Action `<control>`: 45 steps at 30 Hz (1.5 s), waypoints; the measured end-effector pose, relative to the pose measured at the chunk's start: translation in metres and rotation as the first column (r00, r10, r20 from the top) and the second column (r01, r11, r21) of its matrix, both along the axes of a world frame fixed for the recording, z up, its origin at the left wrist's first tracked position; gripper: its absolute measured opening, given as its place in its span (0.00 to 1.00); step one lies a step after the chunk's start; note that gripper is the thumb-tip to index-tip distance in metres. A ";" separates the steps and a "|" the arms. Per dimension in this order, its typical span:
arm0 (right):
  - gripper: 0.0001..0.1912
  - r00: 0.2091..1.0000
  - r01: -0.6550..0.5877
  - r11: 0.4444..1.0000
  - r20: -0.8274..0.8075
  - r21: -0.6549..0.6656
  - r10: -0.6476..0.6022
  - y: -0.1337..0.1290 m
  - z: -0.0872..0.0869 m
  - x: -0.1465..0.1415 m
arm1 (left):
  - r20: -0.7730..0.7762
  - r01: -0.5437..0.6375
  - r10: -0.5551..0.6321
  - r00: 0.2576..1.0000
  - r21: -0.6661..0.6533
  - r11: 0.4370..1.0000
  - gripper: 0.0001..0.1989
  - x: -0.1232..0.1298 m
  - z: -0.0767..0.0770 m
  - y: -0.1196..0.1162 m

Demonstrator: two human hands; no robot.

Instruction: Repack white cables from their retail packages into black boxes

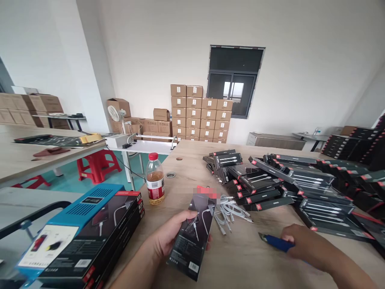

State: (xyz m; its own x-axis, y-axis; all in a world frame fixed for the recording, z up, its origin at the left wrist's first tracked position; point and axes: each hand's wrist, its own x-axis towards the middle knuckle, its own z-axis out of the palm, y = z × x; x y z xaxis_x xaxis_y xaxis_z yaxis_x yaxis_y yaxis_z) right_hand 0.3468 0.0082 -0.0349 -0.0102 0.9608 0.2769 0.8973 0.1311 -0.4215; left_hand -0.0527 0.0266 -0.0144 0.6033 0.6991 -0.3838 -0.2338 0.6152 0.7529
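Observation:
My left hand [171, 233] grips a black cable box [192, 241] with its thumb on the printed face and its fingers around the far side. The box is tilted, its far end near a coil of white charging cables [230, 210] on the table. In my right hand [306, 245] is a blue utility knife [276, 242]; its blade points left, close to the tabletop and apart from the box. Beyond the cables and to the right lies a loose heap of similar black boxes [258, 180].
A stack of black boxes [90, 245] stands at front left beside a blue machine [87, 204]. A red-capped bottle [155, 180] stands on the wooden table [192, 160]. More black boxes [345, 144] are piled at far right. Cartons [194, 112] are stacked by the wall.

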 end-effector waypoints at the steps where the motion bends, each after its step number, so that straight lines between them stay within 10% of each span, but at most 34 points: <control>1: 0.06 1.000 -0.005 1.000 -0.014 -0.028 0.005 0.002 0.000 -0.005 | 0.005 0.012 -0.012 1.000 -0.006 1.000 0.23 0.001 0.000 -0.001; 4: 0.15 0.967 -0.164 0.979 -0.215 -0.121 0.135 0.002 0.012 -0.041 | 0.033 0.123 -0.122 0.992 -0.039 0.992 0.24 0.007 -0.001 -0.006; 10: 0.30 0.645 -0.437 0.899 -0.691 0.014 0.324 -0.013 0.036 -0.125 | 0.000 0.245 -0.245 0.969 0.011 0.969 0.19 0.021 -0.012 -0.023; 16: 0.28 0.676 -0.192 0.971 -0.698 0.145 0.238 -0.004 0.032 -0.111 | 0.061 0.365 -0.379 0.923 0.169 0.916 0.29 0.025 -0.013 -0.030; 21: 0.35 0.380 -0.588 0.809 -0.883 0.001 0.277 -0.010 0.030 -0.105 | 0.051 0.249 -0.254 0.966 0.088 0.964 0.26 0.026 -0.011 -0.029; 24: 0.31 0.417 -0.703 0.707 -0.848 -0.074 0.326 -0.015 0.031 -0.113 | 0.050 0.212 -0.215 0.975 0.068 0.975 0.24 0.026 -0.011 -0.026; 33: 0.29 0.516 -0.470 0.871 -0.755 0.144 0.404 -0.015 0.037 -0.104 | 0.092 0.300 -0.307 0.947 0.084 0.950 0.29 0.029 0.000 -0.034; 40: 0.25 -0.024 -0.095 0.964 -0.969 0.248 0.247 -0.002 0.041 -0.107 | 0.105 0.399 -0.425 0.899 0.205 0.894 0.34 0.036 0.014 -0.045; 45: 0.18 -0.382 -0.187 0.982 -0.923 0.037 -0.038 -0.003 0.045 -0.117 | 0.229 0.277 -0.327 0.917 0.223 0.935 0.31 0.039 0.009 -0.045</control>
State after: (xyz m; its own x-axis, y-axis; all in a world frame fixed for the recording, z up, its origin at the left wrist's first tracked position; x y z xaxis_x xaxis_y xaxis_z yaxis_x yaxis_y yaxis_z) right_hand 0.2298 0.0054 0.0101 0.0752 0.9953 -0.0605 -0.7489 0.0163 -0.6624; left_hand -0.0134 -0.0186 -0.0053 0.8570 0.5105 -0.0696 -0.2598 0.5449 0.7972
